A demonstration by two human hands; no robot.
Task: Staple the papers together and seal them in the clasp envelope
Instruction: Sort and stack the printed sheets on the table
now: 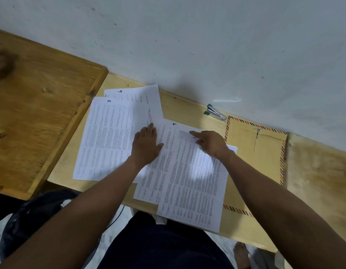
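Several printed sheets with handwritten numbers lie spread over the pale wooden table [180, 105]. The sheet marked 5 [108, 136] lies at the left, and another sheet [135, 95] sits behind it. My left hand [146, 144] rests flat where the sheets overlap. My right hand [211, 142] presses with fingers bent on the top of the front sheet [191, 183], which hangs over the near edge. The brown clasp envelope [265, 152], striped along its border, lies at the right, partly under the sheets. A silver stapler [215, 113] with green ends sits behind it near the wall.
A darker wooden table [42, 113] adjoins on the left. The white wall [207, 45] runs right behind both tables. A dark bag [38, 214] lies on the floor at the lower left. My dark trousers and a bare foot [242, 255] show below the table edge.
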